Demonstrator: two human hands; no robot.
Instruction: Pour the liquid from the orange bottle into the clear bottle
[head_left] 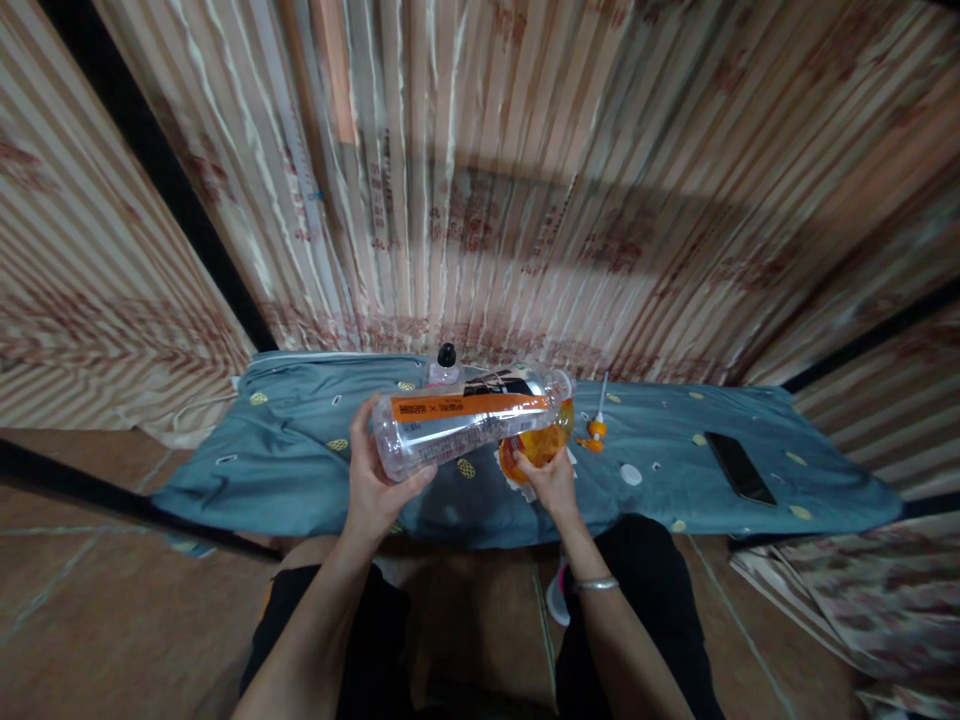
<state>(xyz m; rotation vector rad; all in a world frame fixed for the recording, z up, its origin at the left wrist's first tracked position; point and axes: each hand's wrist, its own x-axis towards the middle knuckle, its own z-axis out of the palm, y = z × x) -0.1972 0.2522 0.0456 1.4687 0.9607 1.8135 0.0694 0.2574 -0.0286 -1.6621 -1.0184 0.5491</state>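
Observation:
My left hand (376, 482) is wrapped round the base of a clear plastic bottle (465, 415) with an orange, silver and black label. The bottle is tipped on its side, its uncapped mouth pointing right and slightly raised. Behind that mouth and partly hidden by it is an orange bottle (538, 442), which my right hand (551, 482) grips low down. Whether the two bottles touch I cannot tell. White paper (517, 484) lies beneath the orange one. An orange pump top (596, 428) with a pale tube rests on the cloth to the right.
A blue patterned cloth (300, 480) covers the low surface before me. A black phone (739, 468) lies at its right, a white round piece (631, 474) nearer the middle. Behind the clear bottle stands a black-capped bottle (444, 368). Curtains (480, 200) and dark poles (165, 180) surround the surface.

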